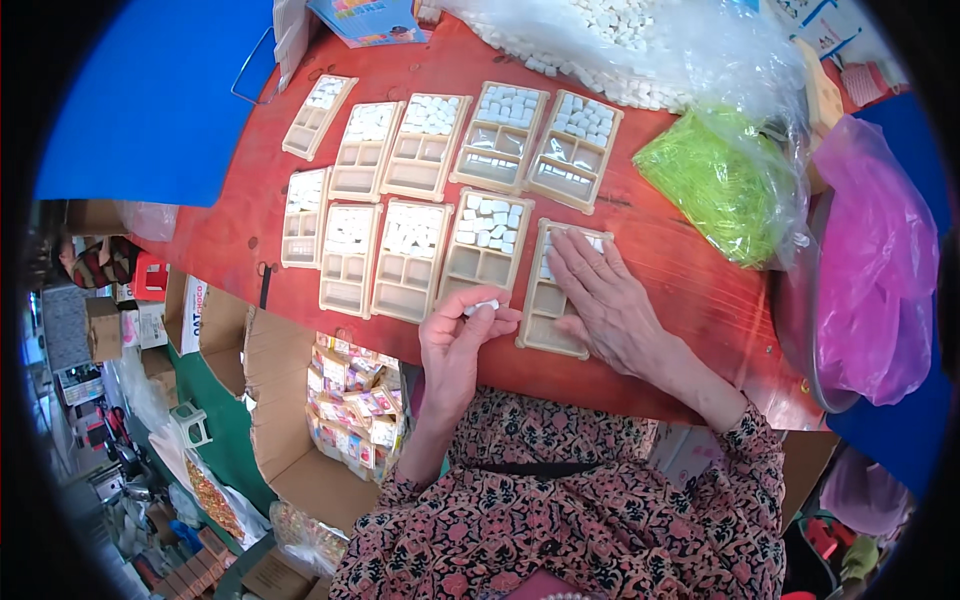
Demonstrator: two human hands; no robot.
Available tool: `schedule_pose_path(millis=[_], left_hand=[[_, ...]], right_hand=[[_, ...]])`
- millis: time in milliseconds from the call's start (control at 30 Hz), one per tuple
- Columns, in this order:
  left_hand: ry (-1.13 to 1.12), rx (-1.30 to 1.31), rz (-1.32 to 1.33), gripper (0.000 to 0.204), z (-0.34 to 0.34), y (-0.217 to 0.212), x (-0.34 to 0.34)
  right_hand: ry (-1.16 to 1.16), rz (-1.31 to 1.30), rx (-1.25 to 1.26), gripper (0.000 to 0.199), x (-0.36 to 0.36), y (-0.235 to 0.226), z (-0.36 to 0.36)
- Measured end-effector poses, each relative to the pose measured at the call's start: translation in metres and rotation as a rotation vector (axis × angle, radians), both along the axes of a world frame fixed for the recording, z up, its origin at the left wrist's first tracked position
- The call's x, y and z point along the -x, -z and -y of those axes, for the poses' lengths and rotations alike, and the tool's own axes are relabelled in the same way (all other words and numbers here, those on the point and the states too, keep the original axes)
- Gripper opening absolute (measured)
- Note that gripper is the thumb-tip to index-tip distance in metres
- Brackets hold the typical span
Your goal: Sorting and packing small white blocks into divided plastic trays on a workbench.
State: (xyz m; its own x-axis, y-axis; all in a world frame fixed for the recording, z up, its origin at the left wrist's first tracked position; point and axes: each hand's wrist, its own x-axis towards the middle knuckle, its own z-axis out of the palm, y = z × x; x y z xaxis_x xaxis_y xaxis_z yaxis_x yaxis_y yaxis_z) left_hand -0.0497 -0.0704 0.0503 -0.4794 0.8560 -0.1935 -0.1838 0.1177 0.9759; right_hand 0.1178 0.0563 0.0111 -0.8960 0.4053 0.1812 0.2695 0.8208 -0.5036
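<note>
Between the thumb and fingers of my left hand [460,340] is a small white block [481,308], held just above the table's near edge. My right hand [605,290] lies flat with fingers stretched over the top compartment of a beige tray [555,335]; white blocks show beside its fingertips, and the rest of that compartment is hidden. To its left sits another beige compartment tray [473,262] with loosely spaced white blocks [488,220] in its top section. Several similar trays [408,270] stand in two rows, each with white blocks in the top part.
A clear bag [640,40] spills white blocks at the back of the red table [690,310]. Bright green sticks in plastic [710,185] lie right of the trays, near a pink bag [870,260]. Below the left edge stands a cardboard box [285,420] of small packets [355,400].
</note>
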Motion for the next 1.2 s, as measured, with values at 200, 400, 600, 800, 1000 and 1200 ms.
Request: schedule_pose_path(millis=[200, 400, 600, 800, 1000, 1200], left_hand=[[0.021, 0.019, 0.025, 0.020, 0.001, 0.007, -0.001], [0.028, 0.015, 0.154, 0.020, 0.000, 0.001, -0.002], [0.015, -0.009, 0.146, 0.020, -0.001, -0.010, 0.003], [0.050, 0.039, 0.285, 0.021, -0.013, -0.027, 0.028], [0.087, 0.002, 0.356, 0.025, -0.069, -0.062, 0.039], [0.221, -0.190, 0.396, 0.025, -0.190, -0.085, 0.031]], right_hand=[[-0.012, 0.009, -0.100, 0.073, -0.002, -0.001, -0.001], [0.006, -0.027, -0.130, 0.071, 0.008, 0.007, -0.008], [0.003, -0.089, -0.086, 0.070, 0.009, 0.006, -0.009], [0.043, -0.270, 0.076, 0.070, -0.014, -0.014, 0.002], [0.122, -0.389, 0.298, 0.063, -0.040, -0.003, 0.010], [0.177, -0.326, 0.333, 0.066, -0.052, 0.018, 0.022]])
